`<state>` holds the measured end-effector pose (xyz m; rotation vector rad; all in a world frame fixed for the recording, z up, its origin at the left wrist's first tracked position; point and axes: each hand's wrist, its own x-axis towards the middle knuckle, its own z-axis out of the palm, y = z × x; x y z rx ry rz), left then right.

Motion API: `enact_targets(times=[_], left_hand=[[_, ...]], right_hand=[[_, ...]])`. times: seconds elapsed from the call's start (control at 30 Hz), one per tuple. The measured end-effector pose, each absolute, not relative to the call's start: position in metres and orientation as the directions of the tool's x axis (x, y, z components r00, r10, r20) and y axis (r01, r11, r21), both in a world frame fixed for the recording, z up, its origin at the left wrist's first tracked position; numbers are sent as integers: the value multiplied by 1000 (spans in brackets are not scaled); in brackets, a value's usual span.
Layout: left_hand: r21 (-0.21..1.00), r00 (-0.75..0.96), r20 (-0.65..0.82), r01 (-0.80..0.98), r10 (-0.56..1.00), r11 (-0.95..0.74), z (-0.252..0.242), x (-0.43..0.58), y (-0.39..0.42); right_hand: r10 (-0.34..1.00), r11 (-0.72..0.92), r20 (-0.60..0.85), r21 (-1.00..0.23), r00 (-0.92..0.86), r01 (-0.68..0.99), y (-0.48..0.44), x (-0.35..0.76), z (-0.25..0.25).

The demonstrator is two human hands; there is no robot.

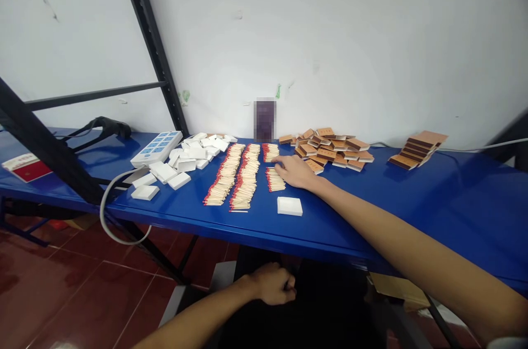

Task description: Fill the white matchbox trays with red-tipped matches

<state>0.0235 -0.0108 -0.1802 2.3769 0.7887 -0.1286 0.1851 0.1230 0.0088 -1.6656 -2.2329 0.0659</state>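
My right hand [295,171] reaches over the blue table, its fingers stretched out and slightly apart at a short column of matches [275,179]. The fingertips are by a gap in that column; whether they touch any match I cannot tell. Left of it lie two longer columns of red-tipped matches, a middle column [246,178] and an outer column [225,176]. Nearer the table's front edge, below my right hand, sits a single white matchbox tray [289,206]. My left hand [274,284] rests in a closed fist over my lap, below the table, with nothing visible in it.
White box trays [193,152] are heaped at the left, beside a white power strip [157,148] with a looping cable. Brown matchbox sleeves [330,147] are piled behind my right hand; more joined sleeves [418,149] stand farther right. A black metal post [154,35] rises at the left.
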Motion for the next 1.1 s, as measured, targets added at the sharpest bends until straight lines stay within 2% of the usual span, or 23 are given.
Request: enact_targets(times=[0.37,1.1], left_hand=[[501,807,-249,581,536,-642,-180,24,-12],[483,801,-264,593,538,-644,-177,25,-13]], right_hand=[[951,277,193,-189,-241,942,121,182,12],[940,302,216,-170,-263,938,121,183,10]])
